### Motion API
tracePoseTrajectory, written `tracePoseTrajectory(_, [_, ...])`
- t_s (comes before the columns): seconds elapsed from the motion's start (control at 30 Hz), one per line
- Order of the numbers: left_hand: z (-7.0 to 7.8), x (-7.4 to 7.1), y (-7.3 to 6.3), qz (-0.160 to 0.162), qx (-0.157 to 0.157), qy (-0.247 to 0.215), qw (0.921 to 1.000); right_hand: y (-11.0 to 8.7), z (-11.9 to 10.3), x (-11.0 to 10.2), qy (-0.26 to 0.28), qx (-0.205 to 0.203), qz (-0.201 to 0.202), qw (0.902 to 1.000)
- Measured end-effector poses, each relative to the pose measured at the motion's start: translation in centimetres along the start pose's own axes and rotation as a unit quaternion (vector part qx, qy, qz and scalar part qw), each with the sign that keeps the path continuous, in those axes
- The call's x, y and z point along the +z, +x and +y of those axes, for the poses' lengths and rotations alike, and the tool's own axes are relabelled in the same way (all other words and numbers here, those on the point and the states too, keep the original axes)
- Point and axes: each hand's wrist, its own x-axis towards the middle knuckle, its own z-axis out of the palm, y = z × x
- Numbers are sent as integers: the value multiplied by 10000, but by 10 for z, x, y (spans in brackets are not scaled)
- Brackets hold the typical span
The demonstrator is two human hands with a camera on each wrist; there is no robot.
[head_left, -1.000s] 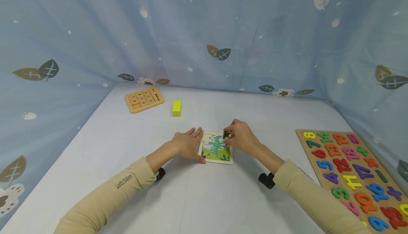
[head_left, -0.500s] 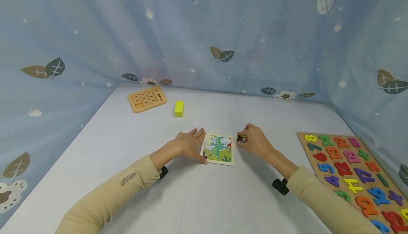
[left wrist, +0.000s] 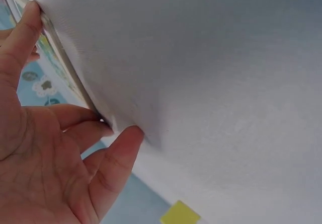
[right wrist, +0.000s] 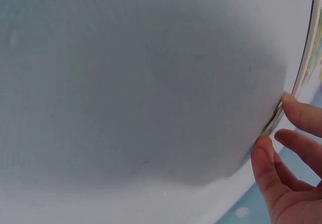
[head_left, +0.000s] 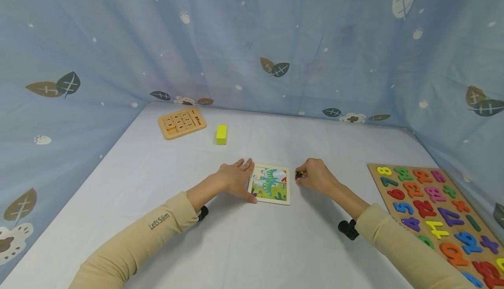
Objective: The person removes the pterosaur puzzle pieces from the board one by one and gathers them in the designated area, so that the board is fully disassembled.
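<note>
A dinosaur jigsaw puzzle (head_left: 288, 189) in a pale square frame lies flat on the white table. My left hand (head_left: 234, 179) rests at its left side, fingers spread, with fingertip and thumb right at the frame's edge. In the left wrist view the frame (left wrist: 70, 68) is seen nearly edge-on beside the fingers. Just right of the puzzle, my right hand (head_left: 319, 176) pinches a small, thin puzzle piece (head_left: 300, 174) printed in dark and green. The right wrist view shows this piece (right wrist: 273, 122) edge-on between thumb and fingers, low over the tabletop; its printed face is mostly hidden.
Beyond the left hand stands a yellow block (head_left: 222, 134). A wooden sliding number puzzle (head_left: 182, 123) lies at the back left. Along the right side is a large board (head_left: 373, 169) of coloured numbers. A blue patterned curtain (head_left: 220, 40) closes off the back and sides.
My right hand has carried the puzzle piece from over the puzzle's upper right to the table at its right, and lowered a little. My left hand has stayed on the frame. The view shifted slightly.
</note>
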Motion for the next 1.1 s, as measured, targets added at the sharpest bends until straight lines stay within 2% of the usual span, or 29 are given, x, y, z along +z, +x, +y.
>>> tracePoseTrajectory(0.2, [1,-1,0,-60,-10,-65,10000,2,2,0,49,172,-191,9997])
tracePoseTrajectory(0.5, [2,-1,-1,-17,-39,-55,10000,4,-2,-3,-126,88,-329,9993])
tracePoseTrajectory(0.7, [3,-1,-1,-20,-72,-19,10000,5,-9,-6,-211,183,-292,9992])
tracePoseTrajectory(0.87, [3,-1,0,-6,-83,-41,10000,9,-16,-6,-124,43,-98,9999])
tracePoseTrajectory(1.0, [2,0,2,2,-95,-42,9999,15,-24,-2,-180,-315,62,9993])
tracePoseTrajectory(1.1, [1,0,1,-18,-117,-64,9999,21,-32,3,-162,-438,-36,9989])
